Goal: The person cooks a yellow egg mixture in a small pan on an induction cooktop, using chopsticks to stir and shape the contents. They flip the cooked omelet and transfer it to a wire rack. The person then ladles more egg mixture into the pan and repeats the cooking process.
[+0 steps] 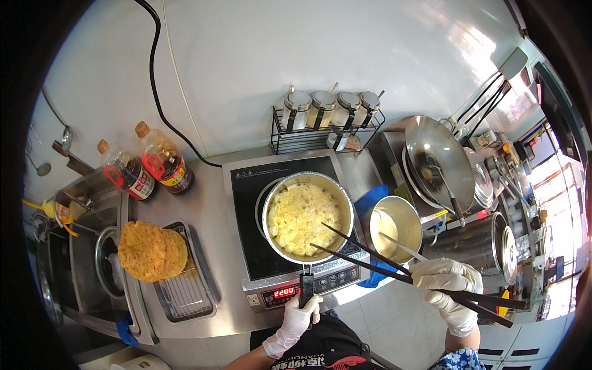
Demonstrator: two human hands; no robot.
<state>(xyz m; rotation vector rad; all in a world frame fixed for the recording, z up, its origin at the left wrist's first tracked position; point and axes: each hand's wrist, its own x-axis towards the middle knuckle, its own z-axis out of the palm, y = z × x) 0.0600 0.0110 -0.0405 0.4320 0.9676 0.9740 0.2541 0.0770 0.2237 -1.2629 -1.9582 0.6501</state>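
A metal saucepan (307,217) of bubbling yellow food in hot liquid sits on the black induction cooktop (249,254), whose red display is lit. My gloved left hand (294,319) grips the pan's dark handle (306,289). In my gloved right hand (447,289) is a pair of long dark chopsticks (370,256), slightly spread, their tips at the food's surface. Near that hand a second pot (411,212) holds pale batter and a metal utensil (400,245); whether the hand also touches this utensil, I cannot tell. Fried golden cakes (150,252) lie stacked on a wire-rack tray (185,296).
Two bottles of dark sauce (134,180) stand on the counter beside the sink (92,268). Behind the cooktop, seasoning jars (323,108) fill a wire rack (300,138). A wok (439,162) with a ladle and a tall steel stockpot (462,245) are at right.
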